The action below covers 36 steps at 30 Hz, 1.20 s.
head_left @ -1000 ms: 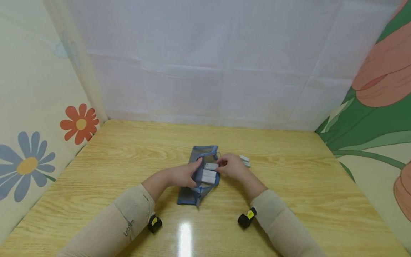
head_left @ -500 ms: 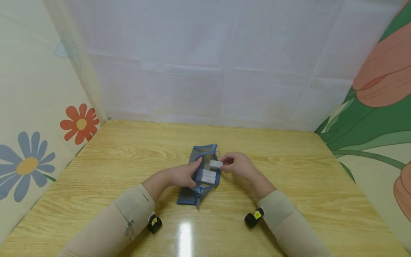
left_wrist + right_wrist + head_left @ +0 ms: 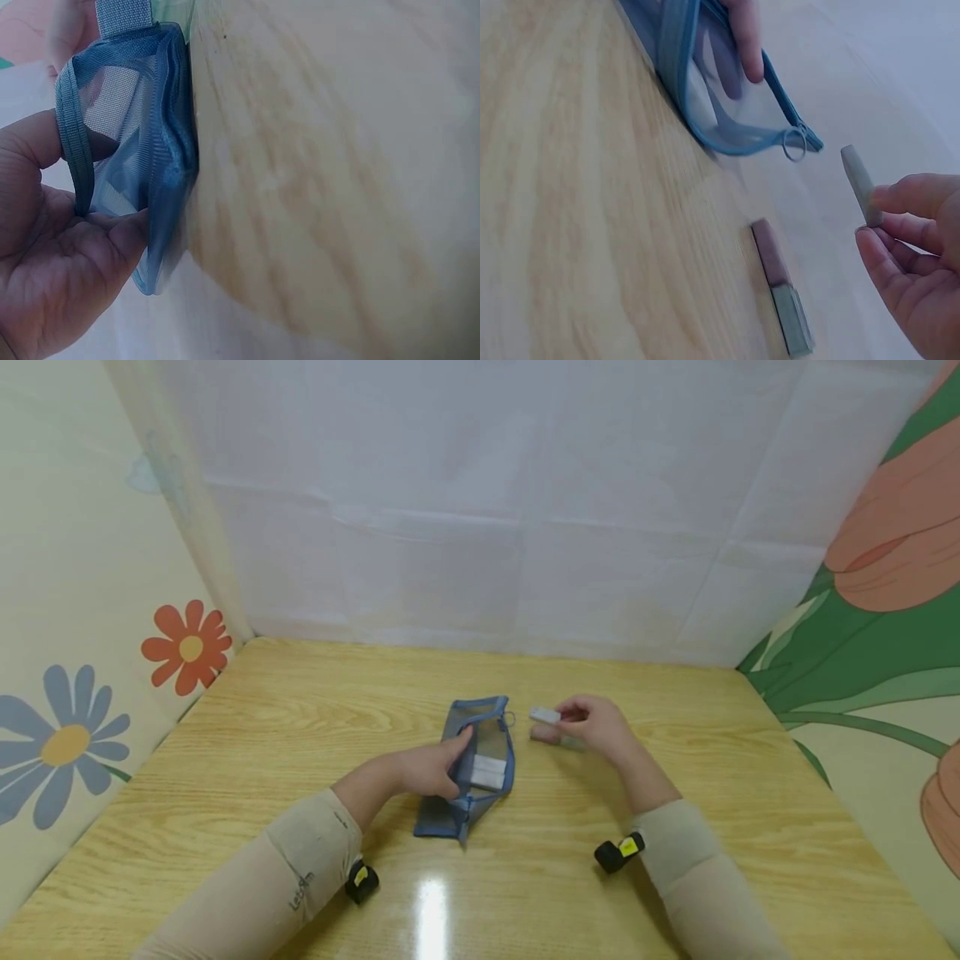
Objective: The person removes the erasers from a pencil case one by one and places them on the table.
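Note:
A blue mesh zip pouch (image 3: 438, 820) lies on the table with its mouth spread, and my left hand (image 3: 426, 770) grips its edge. Several pale rectangular blocks (image 3: 488, 772) rest side by side inside the pouch. To the right of it, my right hand (image 3: 603, 727) pinches one small pale block (image 3: 544, 716) between thumb and fingers, raised above the table. Under that hand, a brownish-red block (image 3: 770, 251) and a pale green block (image 3: 792, 319) lie end to end. In the left wrist view, the pouch walls hide most of its contents.
The wooden table (image 3: 300, 710) runs back to a white cloth wall (image 3: 450, 527). Flower-print panels (image 3: 75, 610) stand at both sides. A metal ring (image 3: 795, 144) hangs at the pouch's zip end.
My right hand has drawn a pale block from the pouch and carried it right, above the blocks on the table. The left hand and pouch have stayed in place.

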Each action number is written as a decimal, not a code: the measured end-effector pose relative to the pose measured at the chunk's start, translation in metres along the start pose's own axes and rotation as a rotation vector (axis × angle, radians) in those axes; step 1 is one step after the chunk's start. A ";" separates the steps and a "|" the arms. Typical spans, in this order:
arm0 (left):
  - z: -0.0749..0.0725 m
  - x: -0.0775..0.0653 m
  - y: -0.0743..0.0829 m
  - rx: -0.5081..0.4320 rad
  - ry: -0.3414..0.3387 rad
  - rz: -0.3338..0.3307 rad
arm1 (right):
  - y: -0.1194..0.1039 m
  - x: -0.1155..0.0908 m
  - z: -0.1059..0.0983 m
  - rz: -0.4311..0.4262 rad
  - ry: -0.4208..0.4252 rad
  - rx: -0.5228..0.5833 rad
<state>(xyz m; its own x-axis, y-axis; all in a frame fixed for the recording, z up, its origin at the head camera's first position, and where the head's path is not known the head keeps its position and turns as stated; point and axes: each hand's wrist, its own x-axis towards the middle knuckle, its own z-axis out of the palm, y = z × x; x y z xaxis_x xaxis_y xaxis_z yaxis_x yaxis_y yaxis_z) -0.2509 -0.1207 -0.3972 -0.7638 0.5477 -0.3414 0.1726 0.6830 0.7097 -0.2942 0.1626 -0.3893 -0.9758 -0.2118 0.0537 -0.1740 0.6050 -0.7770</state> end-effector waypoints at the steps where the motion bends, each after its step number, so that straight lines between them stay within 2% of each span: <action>1: 0.000 0.000 0.000 -0.001 -0.001 0.000 | 0.002 0.000 -0.002 0.010 0.012 0.008; 5: 0.000 0.000 0.000 0.001 -0.001 0.003 | 0.012 0.002 -0.007 0.023 0.069 0.034; 12: 0.001 -0.001 0.000 -0.003 0.001 0.009 | 0.026 0.004 -0.011 0.035 0.165 0.013; 23: 0.000 -0.001 0.001 -0.026 -0.003 0.006 | 0.043 0.001 -0.020 0.170 0.177 -0.011; 36: 0.000 0.000 0.001 0.007 -0.002 0.003 | 0.058 0.004 -0.020 0.235 0.174 -0.036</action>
<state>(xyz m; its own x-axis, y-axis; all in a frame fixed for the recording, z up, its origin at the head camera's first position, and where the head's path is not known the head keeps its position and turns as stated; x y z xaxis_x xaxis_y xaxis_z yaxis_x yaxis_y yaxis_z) -0.2505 -0.1201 -0.3960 -0.7620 0.5505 -0.3410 0.1791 0.6852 0.7060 -0.3108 0.2127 -0.4214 -0.9974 0.0699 -0.0163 0.0579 0.6492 -0.7585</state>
